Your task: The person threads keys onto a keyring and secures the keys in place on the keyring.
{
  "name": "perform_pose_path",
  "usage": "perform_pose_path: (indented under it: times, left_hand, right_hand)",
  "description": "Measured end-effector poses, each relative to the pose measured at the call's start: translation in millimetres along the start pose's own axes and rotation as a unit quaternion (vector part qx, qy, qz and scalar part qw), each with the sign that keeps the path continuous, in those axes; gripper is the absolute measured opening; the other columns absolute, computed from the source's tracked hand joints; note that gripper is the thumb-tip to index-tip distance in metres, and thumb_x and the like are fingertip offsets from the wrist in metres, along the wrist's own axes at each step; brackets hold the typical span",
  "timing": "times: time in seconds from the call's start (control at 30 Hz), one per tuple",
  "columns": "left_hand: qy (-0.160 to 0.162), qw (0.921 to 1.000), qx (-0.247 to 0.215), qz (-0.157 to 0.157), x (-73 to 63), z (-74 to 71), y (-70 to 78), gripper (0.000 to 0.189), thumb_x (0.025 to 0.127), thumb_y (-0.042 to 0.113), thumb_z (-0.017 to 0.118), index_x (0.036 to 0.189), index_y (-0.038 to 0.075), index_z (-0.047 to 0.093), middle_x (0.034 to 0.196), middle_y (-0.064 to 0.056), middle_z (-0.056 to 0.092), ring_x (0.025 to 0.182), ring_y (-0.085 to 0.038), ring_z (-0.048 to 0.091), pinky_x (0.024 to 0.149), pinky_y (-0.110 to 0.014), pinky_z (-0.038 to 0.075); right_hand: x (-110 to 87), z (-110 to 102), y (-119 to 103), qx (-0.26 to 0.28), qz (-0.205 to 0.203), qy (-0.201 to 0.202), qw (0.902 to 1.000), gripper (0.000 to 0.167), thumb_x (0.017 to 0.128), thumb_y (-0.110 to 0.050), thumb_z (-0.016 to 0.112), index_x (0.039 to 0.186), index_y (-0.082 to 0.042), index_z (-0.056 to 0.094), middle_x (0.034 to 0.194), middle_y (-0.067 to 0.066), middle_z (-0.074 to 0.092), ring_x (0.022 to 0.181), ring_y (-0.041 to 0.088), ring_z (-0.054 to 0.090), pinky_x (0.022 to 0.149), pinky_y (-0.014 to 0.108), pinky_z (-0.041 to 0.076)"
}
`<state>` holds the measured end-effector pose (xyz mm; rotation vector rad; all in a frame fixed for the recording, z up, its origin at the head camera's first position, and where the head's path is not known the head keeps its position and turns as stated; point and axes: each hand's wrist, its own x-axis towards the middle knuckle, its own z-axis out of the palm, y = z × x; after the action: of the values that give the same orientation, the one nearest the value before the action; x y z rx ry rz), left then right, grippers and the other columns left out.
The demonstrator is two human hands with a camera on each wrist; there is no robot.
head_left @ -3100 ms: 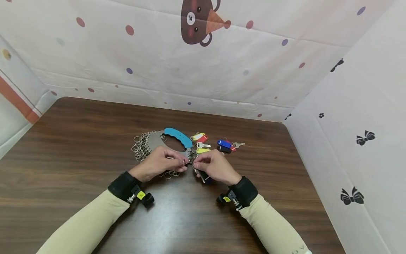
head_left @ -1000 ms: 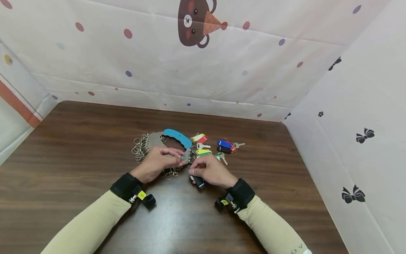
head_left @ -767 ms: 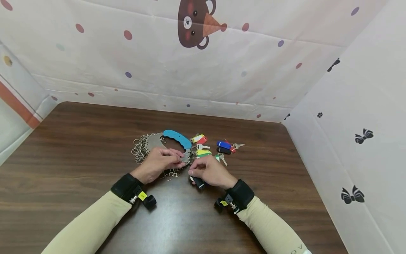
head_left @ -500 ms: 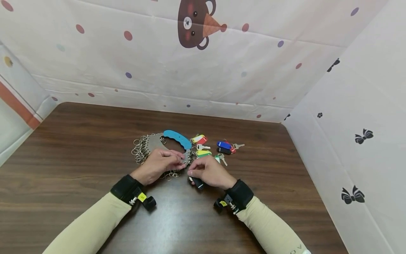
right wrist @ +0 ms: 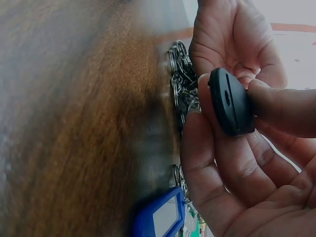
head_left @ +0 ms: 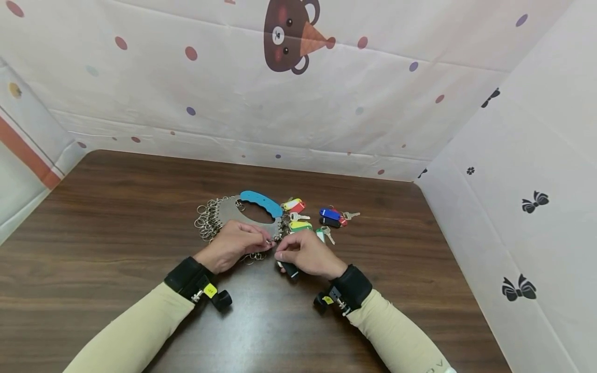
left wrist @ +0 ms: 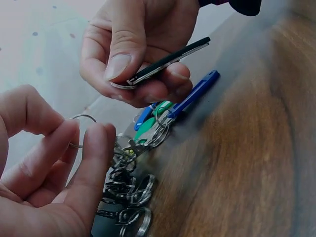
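My left hand (head_left: 231, 245) pinches a thin metal ring (left wrist: 85, 117) between thumb and fingertips, at the near edge of a grey metal key holder (head_left: 227, 209) with a blue handle (head_left: 262, 202). Split rings (head_left: 203, 220) on small clips hang along the holder's rim. Just to the right, my right hand (head_left: 311, 254) grips a black key tag (right wrist: 229, 106) between thumb and fingers; the left wrist view shows it edge-on, with a silvery strip along it. A gap separates this tag from the ring. Whether a key is on the tag is hidden by the fingers.
Yellow tags (head_left: 300, 226), a red tag (head_left: 297, 207) and a key (head_left: 299, 216) lie beside the holder. Farther right are a blue tag (head_left: 329, 213), a black tag (head_left: 330, 222) and another key (head_left: 351, 215). A key (head_left: 328, 235) with a green tag lies near my right hand.
Since the oldest frame, my right hand has shifted slightly left and down with the black tag, uncovering the green tag and its key. My left hand has lowered a little, its fingertips still pinching.
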<state>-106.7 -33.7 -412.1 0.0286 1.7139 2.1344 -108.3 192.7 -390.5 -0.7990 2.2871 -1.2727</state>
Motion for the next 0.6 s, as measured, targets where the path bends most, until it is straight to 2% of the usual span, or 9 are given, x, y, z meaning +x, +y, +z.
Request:
perform_pose_path:
  times: [0.17, 0.4, 0.6]
  left_hand:
    - [0.011, 0.9999, -0.003, -0.009, 0.2, 1.6, 0.3, 0.026, 0.092, -0.007, 0.063, 0.114, -0.021, 0.067, 0.105, -0.012, 0.076, 0.087, -0.012, 0.075, 0.085, -0.025, 0.063]
    - [0.029, 0.9994, -0.006, -0.014, 2.0, 4.9, 0.8, 0.023, 0.092, -0.005, 0.064, 0.112, -0.016, 0.070, 0.101, -0.008, 0.077, 0.083, -0.011, 0.075, 0.081, -0.023, 0.063]
    - [0.041, 0.9990, 0.014, -0.008, 1.9, 5.0, 2.1, 0.013, 0.091, -0.004, 0.062, 0.095, -0.006, 0.074, 0.106, -0.010, 0.078, 0.084, -0.011, 0.076, 0.079, -0.023, 0.063]
  right_hand:
    - [-0.3, 0.2, 0.1, 0.003, -0.004, -0.006, 1.0000, 0.014, 0.100, -0.010, 0.068, 0.097, -0.001, 0.079, 0.085, 0.010, 0.076, 0.078, 0.008, 0.067, 0.076, 0.023, 0.054]
    - [-0.8, 0.2, -0.5, 0.010, -0.006, -0.009, 0.9999, 0.015, 0.101, -0.011, 0.068, 0.097, -0.001, 0.078, 0.083, 0.011, 0.076, 0.076, 0.009, 0.067, 0.075, 0.023, 0.054]
    - [-0.1, -0.4, 1.7, 0.004, -0.011, -0.008, 0.9999, 0.015, 0.101, -0.011, 0.068, 0.097, -0.002, 0.079, 0.082, 0.010, 0.075, 0.076, 0.009, 0.066, 0.075, 0.023, 0.053]
